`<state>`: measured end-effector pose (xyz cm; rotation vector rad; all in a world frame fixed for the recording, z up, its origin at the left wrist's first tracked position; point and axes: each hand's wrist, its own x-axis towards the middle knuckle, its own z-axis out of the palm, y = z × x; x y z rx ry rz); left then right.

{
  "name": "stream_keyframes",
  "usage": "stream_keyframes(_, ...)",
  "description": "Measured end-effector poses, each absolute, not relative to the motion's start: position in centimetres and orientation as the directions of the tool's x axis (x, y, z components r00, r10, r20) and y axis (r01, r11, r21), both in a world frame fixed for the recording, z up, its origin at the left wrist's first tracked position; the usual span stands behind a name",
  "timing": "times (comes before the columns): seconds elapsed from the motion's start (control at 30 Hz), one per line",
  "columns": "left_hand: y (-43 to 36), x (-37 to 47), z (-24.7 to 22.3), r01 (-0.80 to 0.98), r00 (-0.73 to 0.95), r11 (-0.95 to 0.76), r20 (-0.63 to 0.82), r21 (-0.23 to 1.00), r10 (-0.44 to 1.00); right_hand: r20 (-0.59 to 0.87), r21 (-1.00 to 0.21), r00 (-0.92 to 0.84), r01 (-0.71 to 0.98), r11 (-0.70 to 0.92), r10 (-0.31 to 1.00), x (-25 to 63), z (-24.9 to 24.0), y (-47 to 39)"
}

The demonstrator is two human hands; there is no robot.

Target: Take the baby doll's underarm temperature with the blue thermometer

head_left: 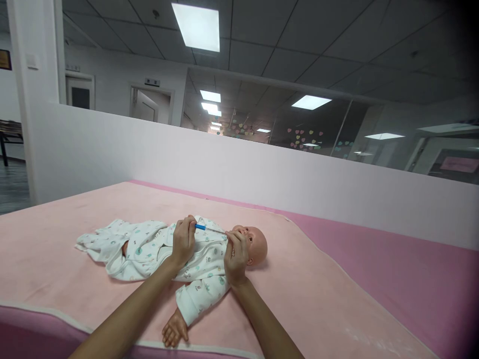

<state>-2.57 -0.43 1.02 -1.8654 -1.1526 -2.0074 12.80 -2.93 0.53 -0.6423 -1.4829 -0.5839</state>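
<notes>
A baby doll (257, 245) lies on its back, its bald head to the right, dressed in a white printed romper (140, 249). Over the doll's chest, a thin pale rod with a blue end (201, 227) stretches between my hands; it resembles a thermometer, though its kind is not certain. My left hand (184, 242) is closed around the blue end. My right hand (236, 254) is closed with its fingertips at the thin end, close to the doll's chin, and covers part of its face. The doll's hand (175, 329) rests palm up toward me.
A pale pink mat (337, 309) lies over a darker pink padded surface (422, 279). Behind it runs a low white wall (224, 164) with window glass above. Its front edge is close to my forearms.
</notes>
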Motion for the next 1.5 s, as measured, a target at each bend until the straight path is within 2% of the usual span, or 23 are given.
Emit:
stream_keyframes(0.4,0.6,-2.5,-0.3,0.460,-0.156,-0.790,0.913,0.406,0.378,1.000,-0.014,0.007,0.716,0.698,0.013,12.8,0.6,-3.0)
stream_keyframes(0.63,0.1,-2.5,0.4,0.505,-0.125,-0.797,0.942,0.331,0.312,1.000,-0.013,-0.002,0.717,0.697,0.020,12.8,0.5,-3.0)
stream_keyframes(0.97,-0.2,-2.6,0.4,0.563,-0.139,-0.744,0.928,0.361,0.345,0.999,-0.036,-0.001,0.708,0.705,0.053,13.0,0.3,-2.9)
stream_keyframes(1.3,0.1,-2.6,0.1,0.544,-0.146,-0.741,0.914,0.394,0.378,0.998,-0.032,-0.014,0.717,0.697,0.060,13.1,0.2,-2.9)
stream_keyframes(1.5,-0.2,-2.5,0.5,0.554,-0.105,-0.735,0.908,0.391,0.405,0.999,0.009,-0.041,0.757,0.654,0.033,13.6,0.6,-2.6)
